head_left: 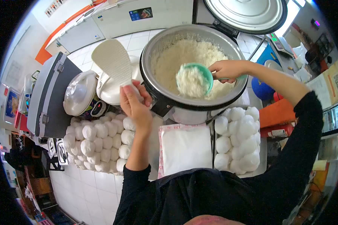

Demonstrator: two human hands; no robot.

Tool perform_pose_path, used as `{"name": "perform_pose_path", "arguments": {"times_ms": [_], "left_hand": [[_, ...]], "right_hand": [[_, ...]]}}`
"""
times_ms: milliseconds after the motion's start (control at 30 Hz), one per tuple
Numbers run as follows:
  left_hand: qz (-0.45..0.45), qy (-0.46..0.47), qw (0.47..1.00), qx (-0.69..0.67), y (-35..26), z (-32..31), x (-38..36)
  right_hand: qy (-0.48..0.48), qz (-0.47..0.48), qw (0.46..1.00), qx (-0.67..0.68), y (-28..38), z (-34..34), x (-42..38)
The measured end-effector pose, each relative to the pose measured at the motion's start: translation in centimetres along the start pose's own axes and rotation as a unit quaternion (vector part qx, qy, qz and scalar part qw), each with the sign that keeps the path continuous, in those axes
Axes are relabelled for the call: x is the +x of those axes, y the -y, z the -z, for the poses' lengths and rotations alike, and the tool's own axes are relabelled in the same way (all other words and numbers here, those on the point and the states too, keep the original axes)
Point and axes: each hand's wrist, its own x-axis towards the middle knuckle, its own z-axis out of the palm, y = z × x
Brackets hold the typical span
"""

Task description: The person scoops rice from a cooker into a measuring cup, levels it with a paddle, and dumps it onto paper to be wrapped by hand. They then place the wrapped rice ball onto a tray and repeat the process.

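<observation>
My left hand is closed round the handle of a white rice paddle, its broad dimpled blade raised left of the pot. My right hand grips a green cup by its far side, over the large rice cooker. White rice heaps up in the cup's mouth, which tilts toward the left. More cooked rice fills the cooker below. In front of me lies a stack of white paper sheets with a pink printed border.
Several round white-wrapped bundles are piled at the left, and more bundles sit in a tray at the right. The cooker's hinged lid stands raised behind. A grey cool box and a lidded white pot are at the left.
</observation>
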Motion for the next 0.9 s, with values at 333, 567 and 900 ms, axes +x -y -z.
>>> {"name": "perform_pose_path", "arguments": {"times_ms": [333, 567, 900], "left_hand": [[0.306, 0.304, 0.892, 0.133, -1.5, -4.6, 2.8], [0.367, 0.372, 0.836, 0.168, -2.5, -6.6, 3.8], [0.411, 0.330, 0.846, 0.083, -2.0, -8.4, 2.0]], "right_hand": [[-0.187, 0.149, 0.876, 0.420, -0.9, 0.8, -1.7], [-0.271, 0.132, 0.892, 0.338, 0.3, -0.9, -3.0], [-0.562, 0.156, 0.810, -0.064, 0.8, -2.8, -2.3]]}}
